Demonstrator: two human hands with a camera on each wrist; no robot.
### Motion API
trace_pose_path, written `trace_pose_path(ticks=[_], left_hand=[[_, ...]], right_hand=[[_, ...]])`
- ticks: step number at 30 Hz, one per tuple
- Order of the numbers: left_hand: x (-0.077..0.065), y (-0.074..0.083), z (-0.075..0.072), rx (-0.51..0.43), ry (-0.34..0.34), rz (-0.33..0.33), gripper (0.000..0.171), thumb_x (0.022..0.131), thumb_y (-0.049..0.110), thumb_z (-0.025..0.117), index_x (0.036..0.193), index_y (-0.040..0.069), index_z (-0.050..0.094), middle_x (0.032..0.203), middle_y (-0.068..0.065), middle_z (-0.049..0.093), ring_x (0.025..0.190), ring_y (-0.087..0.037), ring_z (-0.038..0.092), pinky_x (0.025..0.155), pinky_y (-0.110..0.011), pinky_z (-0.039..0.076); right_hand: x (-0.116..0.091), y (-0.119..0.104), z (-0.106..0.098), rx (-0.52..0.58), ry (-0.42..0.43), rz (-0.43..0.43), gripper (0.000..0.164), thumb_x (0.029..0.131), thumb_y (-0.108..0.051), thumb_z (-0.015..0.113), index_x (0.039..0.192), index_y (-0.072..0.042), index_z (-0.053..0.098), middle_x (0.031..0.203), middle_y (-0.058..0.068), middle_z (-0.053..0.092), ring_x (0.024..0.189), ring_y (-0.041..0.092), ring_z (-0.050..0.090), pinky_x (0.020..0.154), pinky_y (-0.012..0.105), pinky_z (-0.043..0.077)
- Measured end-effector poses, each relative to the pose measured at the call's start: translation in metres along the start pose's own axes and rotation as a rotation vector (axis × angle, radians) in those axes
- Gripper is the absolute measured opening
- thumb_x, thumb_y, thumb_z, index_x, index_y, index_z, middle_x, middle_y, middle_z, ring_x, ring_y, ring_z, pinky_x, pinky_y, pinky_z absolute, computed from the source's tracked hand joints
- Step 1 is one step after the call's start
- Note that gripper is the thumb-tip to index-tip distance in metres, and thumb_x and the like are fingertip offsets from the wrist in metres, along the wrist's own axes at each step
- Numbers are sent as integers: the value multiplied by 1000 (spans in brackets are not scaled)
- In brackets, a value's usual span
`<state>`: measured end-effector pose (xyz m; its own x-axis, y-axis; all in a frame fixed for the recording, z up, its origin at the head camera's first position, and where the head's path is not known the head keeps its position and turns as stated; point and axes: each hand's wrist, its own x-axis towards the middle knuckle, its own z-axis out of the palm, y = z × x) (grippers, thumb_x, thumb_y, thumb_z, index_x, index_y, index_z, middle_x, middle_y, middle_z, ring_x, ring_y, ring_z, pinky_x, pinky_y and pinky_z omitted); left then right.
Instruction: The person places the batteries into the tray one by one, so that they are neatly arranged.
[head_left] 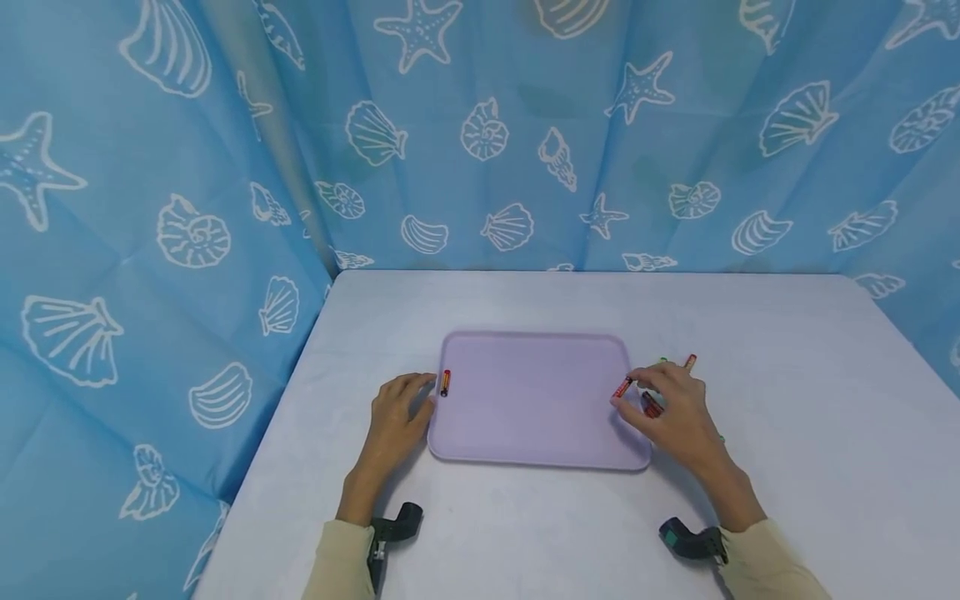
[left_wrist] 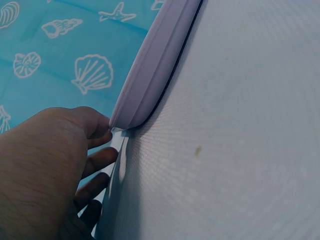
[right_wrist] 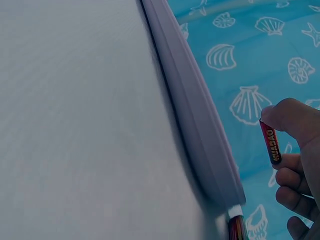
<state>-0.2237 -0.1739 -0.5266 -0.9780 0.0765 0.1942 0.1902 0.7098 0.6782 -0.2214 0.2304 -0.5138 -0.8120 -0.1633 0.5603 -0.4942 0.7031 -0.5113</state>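
A lilac tray [head_left: 525, 400] lies on the white table. One red-and-black battery [head_left: 446, 382] stands lengthwise along the tray's left side. Beside that side is my left hand [head_left: 399, 417], its fingers loosely bent and its fingertips right at the rim; nothing is held in it. Over the tray's right edge my right hand [head_left: 675, 412] pinches another battery [right_wrist: 270, 142] between thumb and index finger, its red wrapper and gold lettering showing. More batteries [head_left: 652, 406] lie just right of the tray, partly hidden under that hand.
Past the right hand, a red-and-gold battery [head_left: 690, 362] lies on the white table [head_left: 795, 367], with small green ends showing nearby. A blue curtain [head_left: 480, 133] with shell and starfish prints hangs behind the table and along its left side.
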Motion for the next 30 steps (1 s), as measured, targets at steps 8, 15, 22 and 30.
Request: trace_pose_path(ticks=[8,15,22,30], left_hand=[[0,1,2,3,0,9,38,100,21,59,137,13,61,138,-13,55,135,-35,39,112,-57,23],[0,-1,2,11,28,33,36,99,20,60,135,12,62,136,-12,56,134,-36,40,110,-58,25],[2,-2,-2,5,8,16,37,100,20,60,137,14,61,138,-11,55,135,-35,39,112,-57,23],[1,-3,2,4,25,17,37,99,19,61,135,14,62,136,-11,57,134,-36,40,111,-58,24]], right_hand=[[14,-9,16,-6,-42,7,38,72,-21,89,102,-7,71,98,4,61,92,21,54,84,49,32],[23,-24,27,23,-103,17,37,76,-24,88,105,-10,71,103,6,62,99,22,54,86,49,32],[31,-31,41,75,-94,-39,35,75,-22,88,104,-10,71,101,6,62,95,19,57,81,44,31],[43,-45,56,108,-141,-75,36,77,-22,87,107,-9,71,102,7,63,98,20,56,86,46,33]])
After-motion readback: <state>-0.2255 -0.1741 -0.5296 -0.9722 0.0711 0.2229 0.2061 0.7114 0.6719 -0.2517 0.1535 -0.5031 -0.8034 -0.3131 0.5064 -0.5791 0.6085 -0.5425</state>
